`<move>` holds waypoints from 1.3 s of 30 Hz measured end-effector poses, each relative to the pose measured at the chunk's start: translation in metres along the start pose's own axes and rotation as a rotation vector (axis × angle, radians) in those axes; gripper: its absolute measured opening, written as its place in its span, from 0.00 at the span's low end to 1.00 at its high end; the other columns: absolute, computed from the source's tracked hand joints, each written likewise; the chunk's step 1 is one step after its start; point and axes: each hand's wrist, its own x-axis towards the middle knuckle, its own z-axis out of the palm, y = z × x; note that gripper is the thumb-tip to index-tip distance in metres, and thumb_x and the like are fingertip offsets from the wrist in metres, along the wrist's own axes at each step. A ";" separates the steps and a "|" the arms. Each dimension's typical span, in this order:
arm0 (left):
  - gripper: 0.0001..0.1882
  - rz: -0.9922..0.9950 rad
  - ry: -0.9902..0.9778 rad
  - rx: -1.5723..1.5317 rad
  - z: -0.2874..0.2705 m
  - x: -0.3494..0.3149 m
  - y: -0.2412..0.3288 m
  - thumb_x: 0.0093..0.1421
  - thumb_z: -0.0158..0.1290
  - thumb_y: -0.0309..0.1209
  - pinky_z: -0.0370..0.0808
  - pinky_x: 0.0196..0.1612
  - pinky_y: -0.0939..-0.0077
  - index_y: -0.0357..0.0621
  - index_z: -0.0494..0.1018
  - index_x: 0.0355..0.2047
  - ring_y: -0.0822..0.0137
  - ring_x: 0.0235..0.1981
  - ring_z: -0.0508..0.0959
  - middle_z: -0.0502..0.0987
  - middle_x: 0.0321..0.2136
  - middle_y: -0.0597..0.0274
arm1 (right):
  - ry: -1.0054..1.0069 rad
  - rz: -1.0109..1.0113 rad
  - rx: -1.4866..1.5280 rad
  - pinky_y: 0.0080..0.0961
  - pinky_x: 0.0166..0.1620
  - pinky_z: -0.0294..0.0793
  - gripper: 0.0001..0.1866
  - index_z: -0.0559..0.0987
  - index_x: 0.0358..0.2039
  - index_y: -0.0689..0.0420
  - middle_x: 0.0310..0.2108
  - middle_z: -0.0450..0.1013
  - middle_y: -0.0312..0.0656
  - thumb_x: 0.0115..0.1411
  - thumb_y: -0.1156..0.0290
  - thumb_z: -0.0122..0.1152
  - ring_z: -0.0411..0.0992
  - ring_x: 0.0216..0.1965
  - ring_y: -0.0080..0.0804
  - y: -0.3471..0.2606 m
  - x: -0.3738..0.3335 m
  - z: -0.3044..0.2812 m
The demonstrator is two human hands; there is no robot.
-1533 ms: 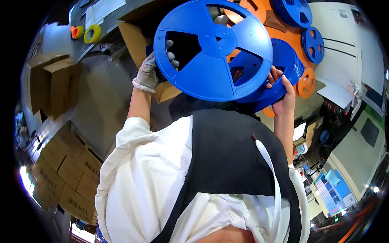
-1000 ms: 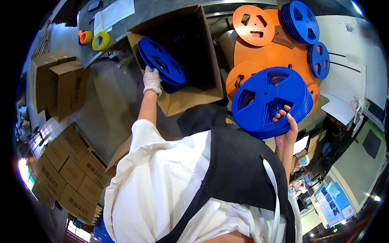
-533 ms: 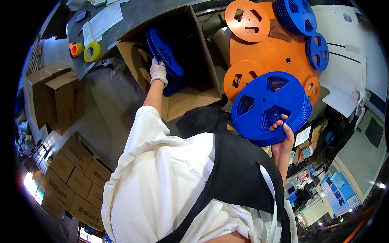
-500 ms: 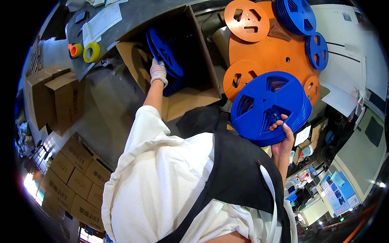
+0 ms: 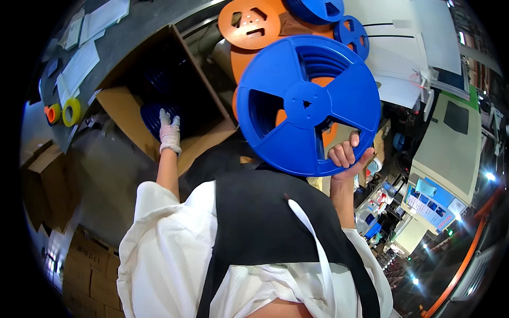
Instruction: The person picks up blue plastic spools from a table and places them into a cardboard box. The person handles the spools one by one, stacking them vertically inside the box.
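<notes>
My right hand (image 5: 350, 159) is closed round the lower right rim of a stack of blue plastic reels (image 5: 306, 103), its fingers curled through a cut-out. The front reel faces up toward me, and other reels show behind it through the openings. On my left hand (image 5: 170, 132) is a whitish glove. Reaching into an open cardboard box (image 5: 124, 116), it has its fingers stretched out and apart against blue reels (image 5: 150, 119) standing in the box. The deeper inside of the box is dark, so the reels there are hard to make out.
Behind the held stack is an orange round table with orange reels (image 5: 249, 24) and blue reels (image 5: 352, 37). A grey table (image 5: 138, 32) bears papers and a yellow tape roll (image 5: 71, 111). Cardboard cartons (image 5: 55, 175) stand at left; a pale machine cabinet (image 5: 448, 143) is at right.
My right hand has raised the blue reel stack and turned its face more toward me. My left hand has come off the tilted reel, lower in the box. The whole view has shifted.
</notes>
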 end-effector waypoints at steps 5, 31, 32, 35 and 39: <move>0.34 0.154 0.019 -0.143 0.011 -0.016 0.035 0.62 0.49 0.26 0.59 0.61 0.73 0.45 0.47 0.66 0.57 0.63 0.61 0.59 0.62 0.45 | -0.093 0.007 0.152 0.14 0.20 0.58 0.20 0.67 0.33 0.55 0.12 0.60 0.28 0.61 0.51 0.56 0.59 0.13 0.14 0.002 0.009 0.007; 0.37 -0.066 -1.000 -1.162 0.062 -0.155 0.201 0.52 0.62 0.34 0.73 0.52 0.62 0.42 0.59 0.60 0.58 0.48 0.75 0.73 0.46 0.50 | 0.268 0.169 -0.274 0.30 0.43 0.73 0.21 0.71 0.46 0.61 0.34 0.74 0.43 0.58 0.60 0.61 0.73 0.35 0.35 0.036 0.002 0.046; 0.39 -0.146 -1.137 -1.275 0.047 -0.156 0.204 0.50 0.63 0.37 0.70 0.55 0.55 0.42 0.59 0.60 0.53 0.51 0.73 0.71 0.50 0.48 | 0.327 0.161 -0.255 0.26 0.39 0.70 0.19 0.71 0.46 0.59 0.32 0.72 0.39 0.59 0.61 0.60 0.70 0.32 0.29 0.035 0.000 0.046; 0.40 -0.274 -1.322 -1.448 0.028 -0.163 0.201 0.50 0.64 0.38 0.70 0.56 0.53 0.42 0.59 0.60 0.52 0.52 0.72 0.70 0.50 0.47 | 0.283 0.098 -0.178 0.21 0.36 0.65 0.17 0.71 0.47 0.58 0.30 0.68 0.35 0.60 0.65 0.59 0.65 0.31 0.24 0.039 -0.001 0.026; 0.41 -0.375 -1.414 -1.552 0.031 -0.166 0.182 0.49 0.64 0.40 0.69 0.56 0.51 0.42 0.59 0.60 0.50 0.54 0.71 0.69 0.51 0.46 | 0.392 0.068 -0.277 0.22 0.36 0.67 0.15 0.72 0.46 0.56 0.32 0.70 0.35 0.59 0.70 0.60 0.66 0.32 0.24 0.045 -0.003 0.018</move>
